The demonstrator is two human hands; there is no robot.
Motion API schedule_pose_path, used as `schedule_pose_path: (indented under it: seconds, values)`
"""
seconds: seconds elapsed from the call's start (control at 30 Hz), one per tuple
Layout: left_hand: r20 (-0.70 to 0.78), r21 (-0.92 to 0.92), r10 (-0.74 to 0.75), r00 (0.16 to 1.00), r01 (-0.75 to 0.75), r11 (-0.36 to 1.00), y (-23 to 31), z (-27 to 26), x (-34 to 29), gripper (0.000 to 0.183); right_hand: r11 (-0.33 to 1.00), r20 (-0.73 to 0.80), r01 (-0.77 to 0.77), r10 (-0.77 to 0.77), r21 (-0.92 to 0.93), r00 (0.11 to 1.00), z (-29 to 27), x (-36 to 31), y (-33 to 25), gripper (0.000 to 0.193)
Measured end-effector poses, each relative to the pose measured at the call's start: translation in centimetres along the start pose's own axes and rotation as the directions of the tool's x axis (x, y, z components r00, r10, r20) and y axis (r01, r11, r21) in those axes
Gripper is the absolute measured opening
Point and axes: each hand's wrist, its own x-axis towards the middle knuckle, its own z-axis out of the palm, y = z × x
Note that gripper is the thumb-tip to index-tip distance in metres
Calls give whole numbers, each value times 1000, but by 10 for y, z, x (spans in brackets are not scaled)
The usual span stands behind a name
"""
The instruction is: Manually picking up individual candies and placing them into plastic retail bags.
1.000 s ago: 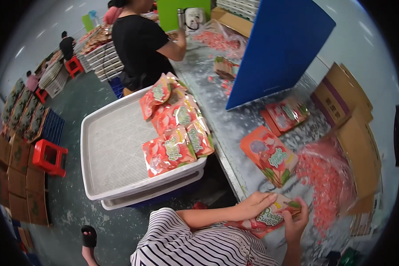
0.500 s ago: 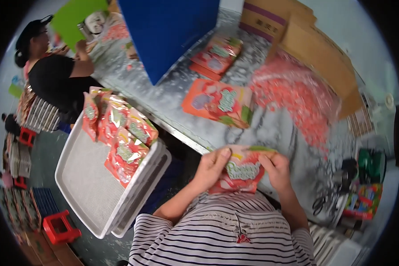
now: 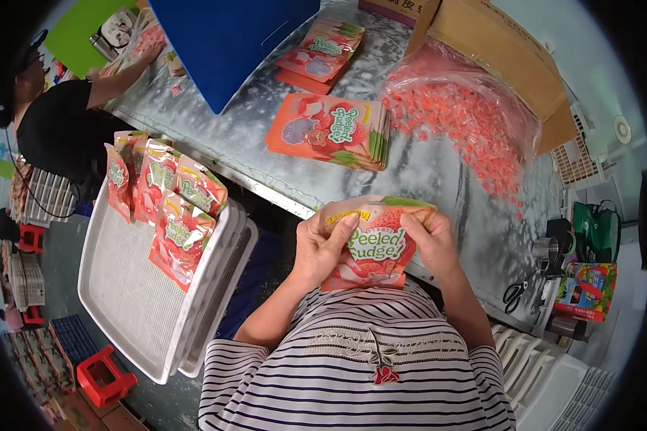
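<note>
A red and pink candy pouch [image 3: 376, 248] hangs upright in front of my striped shirt, gripped along its top by both hands. My left hand [image 3: 322, 248] pinches the upper left edge, thumb across the front. The upper right corner is between the thumb and fingers of my right hand [image 3: 431, 241]. Ahead on the table lies a neat stack of flat pouches [image 3: 327, 129], with a second stack [image 3: 321, 54] beyond it. Small pink wrapped candies [image 3: 474, 133] spill from a clear plastic bag to the right.
At left stands a white mesh tray [image 3: 118, 287] with several plump pouches [image 3: 176, 237] at its far side. A blue panel [image 3: 226, 43] rises on the table [image 3: 233, 151]. An open cardboard box [image 3: 492, 47], scissors [image 3: 514, 294] and a red stool [image 3: 106, 377] surround me. A co-worker [image 3: 65, 129] sits far left.
The held pouch and both hands appear slightly higher and farther left, as the whole view has shifted. Both hands keep their grip. The co-worker's arm now reaches farther along the table.
</note>
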Motion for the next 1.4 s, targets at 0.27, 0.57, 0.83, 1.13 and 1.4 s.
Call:
schedule_pose_path:
  seconds: [0.27,0.57,0.83,1.13,1.4]
  values:
    - [83,-4,185,979,-186,983,-7,0,1,12,1000,30,-3,3,-9,1000,21,3,2,17]
    - [4,-21,39,999,-39,999,-8,5,7,21,1000,25,21,-22,10,999,14,6,16,18]
    - [-147,107,165,975,-150,983,-31,0,15,37,801,14,254,-294,-542,956,-6,4,12,22]
    - [-174,202,295,939,-259,944,-8,-14,33,76,893,-162,191,-277,-407,947,6,41,7,18]
    - [-139,854,740,658,-298,426,-17,-63,17,102,914,200,258,-202,-313,959,104,79,3,26]
